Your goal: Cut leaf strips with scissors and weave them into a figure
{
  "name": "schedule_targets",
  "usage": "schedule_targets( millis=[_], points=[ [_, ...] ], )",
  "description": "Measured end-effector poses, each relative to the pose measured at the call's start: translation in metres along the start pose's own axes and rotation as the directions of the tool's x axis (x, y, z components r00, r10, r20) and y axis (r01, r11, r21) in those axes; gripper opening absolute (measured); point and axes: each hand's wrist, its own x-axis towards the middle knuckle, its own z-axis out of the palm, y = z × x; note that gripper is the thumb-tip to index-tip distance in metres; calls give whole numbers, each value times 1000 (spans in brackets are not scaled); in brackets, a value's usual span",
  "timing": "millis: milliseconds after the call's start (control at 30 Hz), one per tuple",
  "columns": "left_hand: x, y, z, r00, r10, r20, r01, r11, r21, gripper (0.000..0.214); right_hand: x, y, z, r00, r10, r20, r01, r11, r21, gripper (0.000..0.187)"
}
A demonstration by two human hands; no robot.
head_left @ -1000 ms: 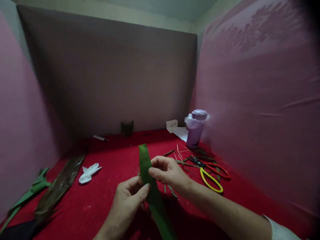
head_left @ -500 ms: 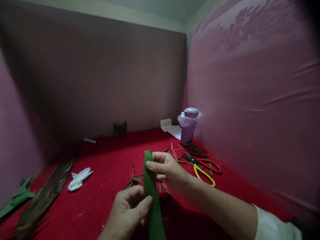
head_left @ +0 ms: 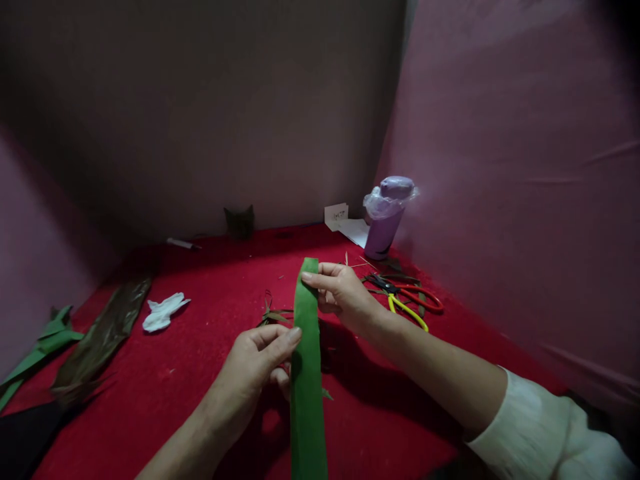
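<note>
A long green leaf strip (head_left: 307, 393) stands upright in front of me, its lower end running out of the picture. My right hand (head_left: 345, 293) pinches it near the top, thumb on the front face and fingers behind. Lower down, my left hand (head_left: 257, 367) grips its left edge between thumb and fingers. Thin dried leaf scraps (head_left: 273, 312) lie on the red cloth (head_left: 215, 280) behind the strip. To the right of my right hand rest scissors (head_left: 400, 297) with one red and one yellow handle, among more leaf trimmings.
A purple cup (head_left: 383, 230) with plastic film and white papers (head_left: 354, 231) stand at the back right. A crumpled white tissue (head_left: 165, 311), a brown leaf bundle (head_left: 105, 337) and folded green leaves (head_left: 53, 337) lie left. A dark folded leaf piece (head_left: 240, 222) sits by the back wall.
My view has tilted downward. Both hands have moved up with the leaf strip and away from me, and more of the strip's length shows. The grips remain closed.
</note>
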Motion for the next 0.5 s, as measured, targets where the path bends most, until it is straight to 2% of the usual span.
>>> schedule_targets(
  millis=[133,367,500],
  points=[
    [1,1,1,998,-59,-21,61,995,83,24,4,1,-5,998,-47,-47,46,999,-17,22],
    [0,0,0,989,-133,-70,139,986,86,20,6,0,-7,996,-73,-57,70,996,-49,20],
    [-2,0,1,987,-160,-32,162,983,89,16,8,2,-9,992,-105,-71,99,992,-78,19]
  ],
)
